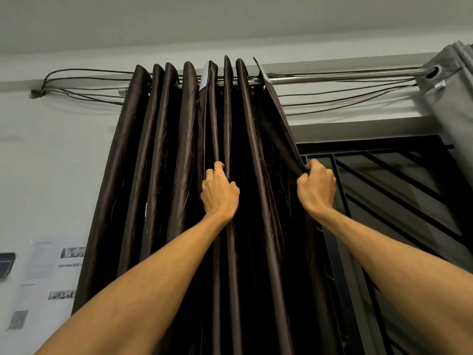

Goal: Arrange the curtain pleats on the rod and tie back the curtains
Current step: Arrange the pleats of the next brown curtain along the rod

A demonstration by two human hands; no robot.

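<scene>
you are in the pleat-arranging part of the job, and the tying back has not begun as far as this view shows.

the brown curtain [158, 175] hangs from the rod [332, 78] on the left side of the window, bunched into a run of upright folds. the four folds on the left look fairly even. the ones in the middle are tighter and less regular, and a pale patch of lining shows at the top between them. the rightmost panel is not folded back like the others: its top corner leans off to the right along the rod and its edge slants down to your right hand.

your left hand [220, 190] has its fingers curled round one of the middle folds, gripping it well below the rod. your right hand [317, 187] is closed in a fist on the curtain's right edge, holding it out a little from the rest, in front of the window grille [384, 188].

what looks left on this curtain is evening the middle folds and tucking that last panel in. the grey curtain [450, 98] at the far right is gathered at its end of the rod, and only its top shows, so you cannot judge its pleats from here. no tie-back band is visible on either curtain. the loose cords [84, 75] strung along the rod run behind the folds, and they could snag as you slide the rings.
</scene>
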